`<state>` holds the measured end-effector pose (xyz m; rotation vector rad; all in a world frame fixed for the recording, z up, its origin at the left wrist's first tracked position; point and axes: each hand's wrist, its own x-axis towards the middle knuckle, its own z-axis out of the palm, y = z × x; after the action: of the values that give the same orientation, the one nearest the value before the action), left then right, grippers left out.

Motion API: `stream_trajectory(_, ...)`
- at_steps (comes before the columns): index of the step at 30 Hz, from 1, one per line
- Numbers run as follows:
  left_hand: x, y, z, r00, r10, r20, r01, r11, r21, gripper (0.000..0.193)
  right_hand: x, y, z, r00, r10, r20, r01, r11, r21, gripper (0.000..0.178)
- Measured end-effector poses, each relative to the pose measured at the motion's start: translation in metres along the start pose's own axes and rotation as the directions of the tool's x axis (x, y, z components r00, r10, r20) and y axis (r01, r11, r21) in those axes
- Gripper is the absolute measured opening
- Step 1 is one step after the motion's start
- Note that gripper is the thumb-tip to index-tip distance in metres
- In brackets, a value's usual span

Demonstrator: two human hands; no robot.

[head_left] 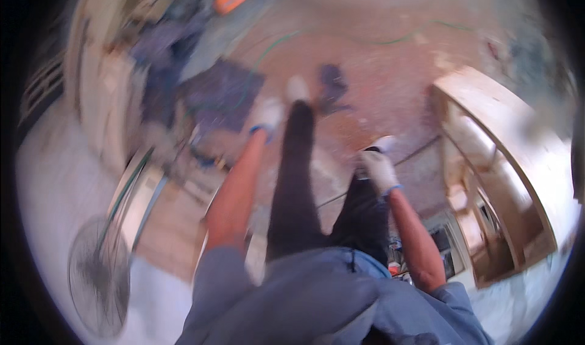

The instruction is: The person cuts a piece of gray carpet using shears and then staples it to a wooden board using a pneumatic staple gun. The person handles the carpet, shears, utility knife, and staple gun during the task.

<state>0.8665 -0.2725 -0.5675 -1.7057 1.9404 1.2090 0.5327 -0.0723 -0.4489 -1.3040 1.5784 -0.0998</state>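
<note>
Fingers of both gloved hands blurred — grip unreadable — nearest thing, wooden cabinet, well apart.

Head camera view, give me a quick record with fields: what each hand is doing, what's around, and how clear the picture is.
left hand: white glove, arm stretched forward, holds nothing visible
right hand: white glove, by the right thigh, grip unclear through blur
legs: dark trousers, light shoes, mid-stride over a reddish floor
right side: wooden cabinet frame
left side: floor fan
floor: green hose, dark cloths
picture: motion-blurred
</note>
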Motion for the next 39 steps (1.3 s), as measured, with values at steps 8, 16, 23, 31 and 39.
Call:
stream_trajectory(8,0.002,-0.004,0.014,0.996,-0.061,0.065,0.064,0.997,-0.043,0.026,0.073,-0.069,-0.079,0.995,-0.059,-0.081,0.059,0.998,-0.005,0.013)
stream_trajectory(16,-0.038,0.028,0.214,0.984,-0.166,0.061,0.151,0.610,-0.778,0.026,0.045,0.094,-0.088,0.779,0.551,0.299,-0.617,0.591,0.519,0.025)
stream_trajectory(23,-0.022,0.101,0.131,0.677,-0.425,0.600,0.220,-0.661,-0.717,0.015,0.029,0.199,-0.144,0.683,0.698,0.214,-0.712,0.570,0.411,0.025)
stream_trajectory(31,0.057,-0.046,0.134,0.776,-0.427,0.465,-0.212,-0.870,-0.445,0.028,0.103,0.080,-0.093,0.839,0.523,0.153,-0.544,0.813,0.206,0.027)
stream_trajectory(39,0.114,-0.165,0.137,0.849,-0.418,0.323,-0.380,-0.908,-0.175,0.041,0.317,-0.103,0.067,0.973,-0.179,0.143,0.201,0.966,-0.164,0.043)
